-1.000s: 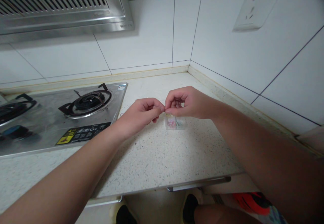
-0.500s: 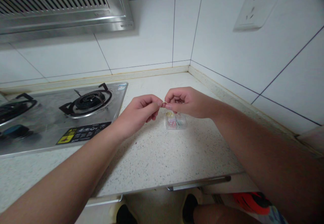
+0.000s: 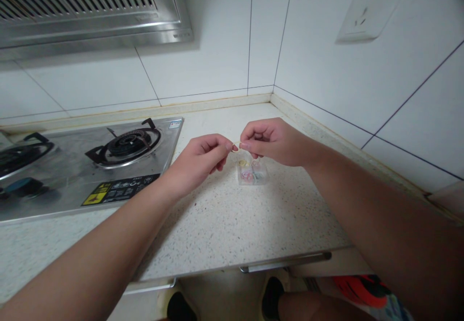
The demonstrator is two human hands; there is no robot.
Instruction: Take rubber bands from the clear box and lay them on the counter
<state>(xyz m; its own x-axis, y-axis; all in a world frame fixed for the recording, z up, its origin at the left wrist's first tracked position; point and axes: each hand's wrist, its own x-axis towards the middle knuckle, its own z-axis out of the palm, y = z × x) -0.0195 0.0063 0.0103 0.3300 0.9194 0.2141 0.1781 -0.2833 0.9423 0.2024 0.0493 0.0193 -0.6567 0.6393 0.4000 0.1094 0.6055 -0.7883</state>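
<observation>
My left hand (image 3: 203, 159) and my right hand (image 3: 271, 139) meet above the speckled countertop (image 3: 224, 214), both closed in a pinch. Between their fingertips stretches a small pale-yellow elastic band (image 3: 235, 145). Just below the right hand lies a small clear plastic bag (image 3: 251, 172) holding several coloured little bands, flat on the counter.
A steel gas hob (image 3: 83, 166) with two burners sits to the left under a range hood (image 3: 90, 11). White tiled walls form a corner behind, with a wall socket (image 3: 366, 9) at the upper right. A drawer handle (image 3: 286, 262) runs below the counter edge.
Both hands have risen slightly and drawn a little apart, so the small band now shows stretched between the fingertips, and more of the bag is uncovered.
</observation>
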